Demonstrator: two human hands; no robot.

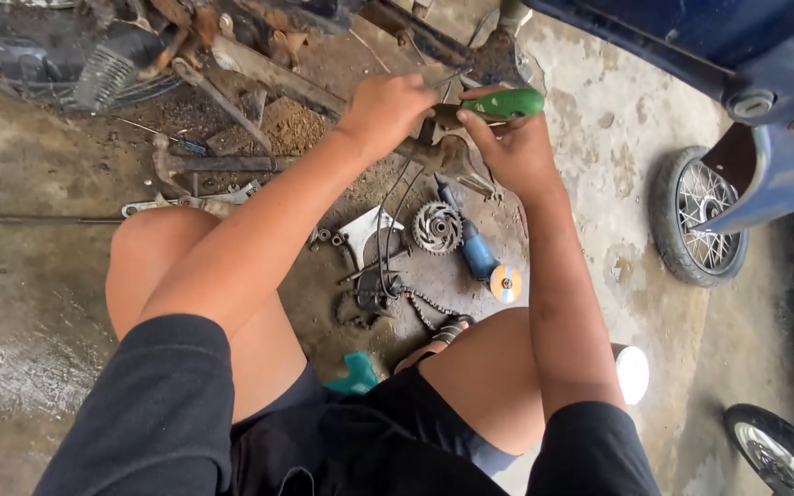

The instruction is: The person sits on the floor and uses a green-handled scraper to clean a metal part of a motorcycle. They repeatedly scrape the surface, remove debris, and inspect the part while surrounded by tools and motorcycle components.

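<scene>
Stained concrete workshop floor strewn with parts. At upper centre, the right hand [518, 152] pinches a green-handled tool [498, 104]; the left hand [386, 108] clamps the rusty metal frame part [443, 152], likely heavy, stiff, rough; best gripped along its bare bar.

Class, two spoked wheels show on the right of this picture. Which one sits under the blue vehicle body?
The upper spoked wheel, with its black tyre and silver spokes, tucked under the blue vehicle body. The other wheel lies at the bottom right corner, cut off by the picture edge.
</scene>
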